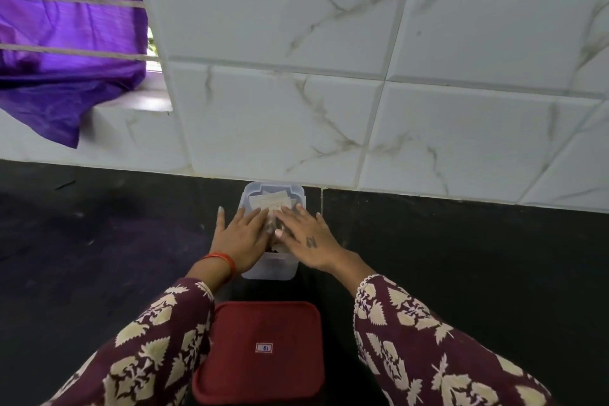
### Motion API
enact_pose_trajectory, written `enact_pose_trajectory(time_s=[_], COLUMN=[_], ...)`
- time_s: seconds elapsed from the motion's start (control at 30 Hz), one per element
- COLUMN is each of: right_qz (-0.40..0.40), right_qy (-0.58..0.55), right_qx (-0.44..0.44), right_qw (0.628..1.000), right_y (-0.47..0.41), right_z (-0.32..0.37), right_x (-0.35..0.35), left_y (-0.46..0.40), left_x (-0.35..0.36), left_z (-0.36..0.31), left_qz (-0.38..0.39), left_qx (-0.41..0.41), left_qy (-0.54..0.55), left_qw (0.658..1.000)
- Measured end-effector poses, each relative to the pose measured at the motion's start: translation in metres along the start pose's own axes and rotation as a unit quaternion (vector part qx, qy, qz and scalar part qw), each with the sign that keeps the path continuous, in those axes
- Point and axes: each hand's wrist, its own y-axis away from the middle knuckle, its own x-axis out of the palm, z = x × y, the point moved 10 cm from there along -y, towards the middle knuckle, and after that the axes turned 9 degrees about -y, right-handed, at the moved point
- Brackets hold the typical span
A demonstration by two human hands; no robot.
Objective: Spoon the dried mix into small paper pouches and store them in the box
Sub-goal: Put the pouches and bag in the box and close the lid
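Head view: left hand (pixel 239 236) and right hand (pixel 304 237), both flat and holding nothing, are pressing pouches (pixel 268 200) into the box (pixel 270 270) at the desk's back edge; best pressing evenly before fitting the red lid (pixel 260 353).

Count: 1 clear box (pixel 271 270); 1 red lid (pixel 260 353); 2 hands, left (pixel 239 237) and right (pixel 308 241); 1 purple cloth (pixel 66 43). Pouches (pixel 268 200) inside box: number indeterminate.

Box (pixel 271 269): on the tabletop (pixel 461 257), against the wall.
Pouches (pixel 268 199): inside the box, at its far end.
Left hand (pixel 239 236) and right hand (pixel 308 239): side by side over the box.
Lid (pixel 260 353): on the tabletop, in front of the box.
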Motion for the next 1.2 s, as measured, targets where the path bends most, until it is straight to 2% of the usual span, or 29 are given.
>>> enact_pose_trajectory(time_s=[0.17,0.27,0.33,0.4,0.47,0.57,0.67,0.77,0.87,1.0,1.1,1.2], right_qz=[0.040,0.045,-0.017,-0.101,-0.163,-0.189,-0.136,-0.089,-0.070,-0.075,-0.076,-0.096], right_qy=[0.077,0.027,-0.049,-0.148,-0.225,-0.257,-0.221,-0.153,-0.124,-0.218,-0.345,-0.424], right_qx=[0.011,0.011,-0.010,-0.034,-0.020,0.073,0.150,0.153,0.131,0.168,0.188,0.175], right_qw=[0.996,0.999,0.999,0.983,0.960,0.945,0.954,0.972,0.981,0.958,0.916,0.883], right_y=[0.002,0.005,0.013,0.033,0.063,0.113,0.149,0.164,0.166,0.167,0.172,0.174], right_z=[-0.008,-0.004,0.001,0.001,-0.013,-0.046,-0.062,-0.050,-0.027,-0.020,-0.011,0.002], right_x=[0.014,0.010,-0.006,-0.023,-0.027,0.000,0.051,0.087,0.108,0.115,0.110,0.092], left_y=[-0.002,0.004,0.018,0.043,0.073,0.120,0.162,0.186,0.192,0.196,0.202,0.202], left_x=[0.014,0.004,-0.017,-0.033,-0.028,0.011,0.064,0.097,0.103,0.096,0.086,0.066], left_z=[0.004,0.006,0.010,0.021,0.034,0.052,0.061,0.047,0.031,0.026,0.019,0.018], left_qz=[-0.006,-0.047,-0.131,-0.214,-0.243,-0.201,-0.118,-0.058,-0.051,-0.078,-0.095,-0.124], left_qx=[0.009,0.003,-0.007,-0.028,-0.056,-0.128,-0.196,-0.198,-0.189,-0.220,-0.218,-0.216], left_qy=[-0.055,0.000,0.077,0.171,0.237,0.279,0.275,0.282,0.301,0.393,0.467,0.488], left_qw=[0.998,0.999,0.988,0.961,0.939,0.930,0.934,0.937,0.933,0.889,0.852,0.837])
